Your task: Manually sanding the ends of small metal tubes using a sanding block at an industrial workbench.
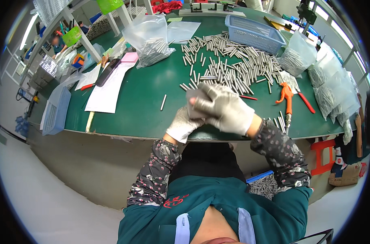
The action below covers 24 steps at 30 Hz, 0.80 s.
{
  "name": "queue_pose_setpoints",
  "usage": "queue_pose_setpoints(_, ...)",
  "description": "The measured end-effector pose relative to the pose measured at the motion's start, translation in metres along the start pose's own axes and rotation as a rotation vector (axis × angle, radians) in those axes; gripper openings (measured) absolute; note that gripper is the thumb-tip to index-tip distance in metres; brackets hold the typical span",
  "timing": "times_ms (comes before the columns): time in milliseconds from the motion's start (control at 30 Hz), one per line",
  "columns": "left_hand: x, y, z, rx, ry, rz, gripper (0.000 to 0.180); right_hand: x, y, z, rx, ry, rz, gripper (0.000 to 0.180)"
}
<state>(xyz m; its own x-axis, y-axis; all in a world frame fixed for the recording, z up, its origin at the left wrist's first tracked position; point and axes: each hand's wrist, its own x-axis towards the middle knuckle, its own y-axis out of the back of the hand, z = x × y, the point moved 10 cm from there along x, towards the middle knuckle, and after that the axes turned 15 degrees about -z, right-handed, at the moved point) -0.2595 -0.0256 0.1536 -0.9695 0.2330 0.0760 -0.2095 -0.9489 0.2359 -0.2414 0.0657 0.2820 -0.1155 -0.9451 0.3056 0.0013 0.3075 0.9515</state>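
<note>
Both hands wear whitish work gloves and meet just over the front edge of the green table [140, 116]. A flat grey-brown piece, perhaps a cloth or pad, [192, 98] is between them, blurred by motion. My left hand [184, 123] is closed round its lower part. From the right, my right hand [229, 107] folds over the same piece, its fingers smeared and a bare fingertip showing. Whether a pin is inside is hidden. One metal pin [163, 102] lies alone to the left; a large heap of such pins [238, 61] spreads beyond my hands.
Clear bags of pins [152, 51] stand at the back left and right [298, 55]. A blue basket [254, 34] sits behind the heap. An orange air gun [287, 97] and red-handled tool [307, 102] lie right. Paper sheets [106, 91] lie left; a pin bin [264, 185] is below.
</note>
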Motion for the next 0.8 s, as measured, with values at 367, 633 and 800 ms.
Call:
queue_pose_setpoints(367, 0.000, -0.008, -0.008, -0.331, 0.023, -0.006, 0.046, -0.015, 0.021, 0.058, -0.126, -0.533, 0.104, 0.049)
queue_pose_setpoints(633, 0.004, -0.012, -0.003, -0.454, -0.052, -0.058, 0.042, -0.034, 0.000, 0.075, -0.041, -0.628, -0.013, 0.052)
queue_pose_setpoints(800, 0.001, -0.006, -0.001, -0.269, -0.007, -0.014, 0.042, -0.037, -0.032, 0.063, -0.014, -0.548, -0.201, 0.050)
